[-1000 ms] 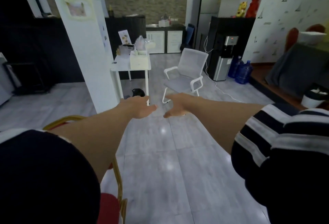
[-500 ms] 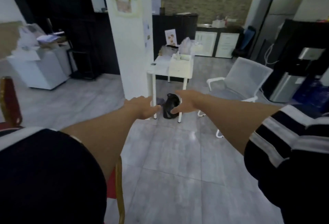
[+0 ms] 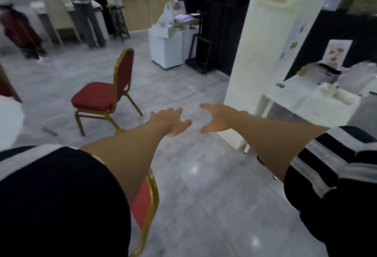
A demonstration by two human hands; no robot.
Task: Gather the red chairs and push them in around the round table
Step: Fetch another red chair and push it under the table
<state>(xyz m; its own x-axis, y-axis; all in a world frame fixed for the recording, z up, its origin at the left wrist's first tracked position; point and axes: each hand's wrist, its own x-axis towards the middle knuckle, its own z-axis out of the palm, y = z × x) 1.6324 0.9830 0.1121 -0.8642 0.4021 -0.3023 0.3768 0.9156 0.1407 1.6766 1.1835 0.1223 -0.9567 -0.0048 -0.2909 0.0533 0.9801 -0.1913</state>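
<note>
A red chair with a gold frame (image 3: 102, 95) stands alone on the grey floor at left centre, its back toward the pillar side. Below my left arm shows the back of a second red chair (image 3: 145, 205), mostly hidden by my sleeve. The edge of a white round table (image 3: 9, 122) shows at the far left. A third red chair's back (image 3: 5, 85) peeks in behind it. My left hand (image 3: 173, 121) and my right hand (image 3: 217, 119) reach forward, fingers spread and holding nothing, to the right of the free chair.
A white pillar (image 3: 263, 48) rises at right, with a small white table (image 3: 306, 101) of boxes beside it. A white cabinet (image 3: 165, 50) piled with bags stands behind, next to a black rack (image 3: 201, 54). A person (image 3: 85, 11) stands at the back left.
The view has swung left: the grey office chair and water dispenser are gone from sight, and the lone red chair and round table edge have come in. Both hands stay outstretched and empty.
</note>
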